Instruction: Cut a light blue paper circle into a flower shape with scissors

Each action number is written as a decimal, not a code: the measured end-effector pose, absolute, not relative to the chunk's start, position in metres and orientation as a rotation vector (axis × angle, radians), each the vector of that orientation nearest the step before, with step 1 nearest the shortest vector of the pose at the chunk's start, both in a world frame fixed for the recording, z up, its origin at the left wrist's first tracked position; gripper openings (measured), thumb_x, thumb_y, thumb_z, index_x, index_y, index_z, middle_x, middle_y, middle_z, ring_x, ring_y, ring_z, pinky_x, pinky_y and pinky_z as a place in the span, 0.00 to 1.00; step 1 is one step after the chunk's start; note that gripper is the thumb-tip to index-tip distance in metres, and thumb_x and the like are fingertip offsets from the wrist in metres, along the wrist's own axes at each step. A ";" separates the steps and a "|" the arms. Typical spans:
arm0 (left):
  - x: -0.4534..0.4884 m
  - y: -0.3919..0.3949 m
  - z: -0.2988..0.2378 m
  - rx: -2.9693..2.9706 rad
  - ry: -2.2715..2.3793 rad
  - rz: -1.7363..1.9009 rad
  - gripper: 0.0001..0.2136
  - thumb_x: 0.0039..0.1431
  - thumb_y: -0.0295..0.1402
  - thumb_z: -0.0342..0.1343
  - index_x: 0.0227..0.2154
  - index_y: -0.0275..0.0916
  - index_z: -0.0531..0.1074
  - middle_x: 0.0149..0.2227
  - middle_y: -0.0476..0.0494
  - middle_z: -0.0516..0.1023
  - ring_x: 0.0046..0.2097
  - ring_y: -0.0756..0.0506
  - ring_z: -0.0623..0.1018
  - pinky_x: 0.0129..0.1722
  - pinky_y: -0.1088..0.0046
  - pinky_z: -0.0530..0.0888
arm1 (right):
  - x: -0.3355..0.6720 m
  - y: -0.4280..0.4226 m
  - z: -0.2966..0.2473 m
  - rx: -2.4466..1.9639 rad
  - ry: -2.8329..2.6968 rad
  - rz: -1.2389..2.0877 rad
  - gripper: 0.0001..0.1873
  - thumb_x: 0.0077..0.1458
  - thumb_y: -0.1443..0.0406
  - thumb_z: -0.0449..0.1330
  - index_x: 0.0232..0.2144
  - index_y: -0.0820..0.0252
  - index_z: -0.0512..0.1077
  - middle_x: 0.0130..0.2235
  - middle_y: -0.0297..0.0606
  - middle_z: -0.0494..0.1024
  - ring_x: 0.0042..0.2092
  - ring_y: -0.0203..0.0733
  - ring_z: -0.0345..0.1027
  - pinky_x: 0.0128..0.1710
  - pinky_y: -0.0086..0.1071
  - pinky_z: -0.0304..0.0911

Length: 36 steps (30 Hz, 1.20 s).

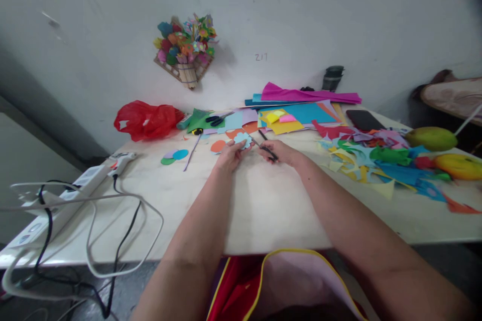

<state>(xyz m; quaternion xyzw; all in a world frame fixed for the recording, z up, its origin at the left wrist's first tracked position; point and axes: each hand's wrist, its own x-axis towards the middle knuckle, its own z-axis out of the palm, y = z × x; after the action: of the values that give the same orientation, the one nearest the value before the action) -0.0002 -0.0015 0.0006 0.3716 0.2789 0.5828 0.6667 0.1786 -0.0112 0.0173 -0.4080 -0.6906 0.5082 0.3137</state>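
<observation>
Forearms (205, 220), scissors (265, 149) over pale table (274, 215); flowers (185, 44) on wall (339, 20).

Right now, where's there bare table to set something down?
Bare tabletop shows between the left forearm and right forearm, and between the left forearm and looped white cable. Crowded: the back, with stacked paper, and the right, with paper scraps and two fruits.

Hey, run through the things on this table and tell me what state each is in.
Pale blue paper: scalloped edge, in left hand
Scissors: in right hand, blade opening unclear
Other scissors: lying unheld
Red plastic bag: crumpled
Phone: lying flat, dark
Paper scraps: loosely heaped
</observation>
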 end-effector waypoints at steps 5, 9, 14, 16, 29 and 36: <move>0.000 0.000 0.000 0.833 0.623 1.309 0.07 0.50 0.20 0.53 0.33 0.30 0.70 0.36 0.39 0.76 0.42 0.45 0.76 0.44 0.71 0.73 | 0.177 -0.013 0.019 -1.079 -1.822 1.329 0.12 0.47 0.59 0.57 0.23 0.62 0.62 0.16 0.28 0.63 0.17 0.28 0.56 0.13 0.23 0.45; 0.000 0.000 0.000 0.810 0.625 1.306 0.07 0.50 0.20 0.53 0.33 0.30 0.70 0.36 0.40 0.76 0.43 0.45 0.76 0.46 0.70 0.73 | 0.175 -0.017 0.024 -1.134 -1.784 1.335 0.09 0.48 0.63 0.56 0.22 0.62 0.62 0.16 0.29 0.63 0.16 0.28 0.55 0.13 0.23 0.45; 0.001 -0.002 0.002 0.779 0.644 1.305 0.06 0.50 0.20 0.53 0.32 0.31 0.70 0.36 0.40 0.76 0.44 0.45 0.76 0.46 0.68 0.73 | 0.173 -0.021 0.029 -1.165 -1.727 1.366 0.04 0.46 0.67 0.56 0.24 0.62 0.64 0.16 0.28 0.63 0.16 0.29 0.56 0.12 0.23 0.45; 0.001 -0.003 0.003 0.776 0.641 1.307 0.06 0.50 0.20 0.53 0.33 0.31 0.70 0.36 0.39 0.76 0.43 0.45 0.76 0.46 0.69 0.73 | 0.173 -0.021 0.030 -1.176 -1.725 1.356 0.04 0.45 0.67 0.57 0.25 0.62 0.64 0.16 0.28 0.63 0.16 0.29 0.55 0.12 0.23 0.45; 0.001 -0.002 0.002 0.773 0.625 1.302 0.07 0.49 0.20 0.54 0.33 0.30 0.70 0.36 0.39 0.76 0.43 0.44 0.76 0.46 0.67 0.73 | 0.173 -0.017 0.025 -1.143 -1.698 1.394 0.04 0.43 0.67 0.56 0.25 0.62 0.64 0.16 0.27 0.63 0.16 0.29 0.55 0.13 0.23 0.46; 0.000 -0.001 0.001 0.795 0.631 1.302 0.06 0.50 0.21 0.54 0.33 0.31 0.70 0.36 0.40 0.77 0.43 0.44 0.76 0.47 0.67 0.72 | 0.174 -0.013 0.021 -1.109 -1.720 1.370 0.09 0.41 0.63 0.59 0.25 0.62 0.65 0.14 0.26 0.60 0.16 0.29 0.53 0.14 0.25 0.48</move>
<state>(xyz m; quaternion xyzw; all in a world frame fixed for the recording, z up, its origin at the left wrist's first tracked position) 0.0004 -0.0014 0.0014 0.3538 0.2810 0.5794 0.6783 0.1735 -0.0129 0.0207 -0.4247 -0.6584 0.5246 0.3329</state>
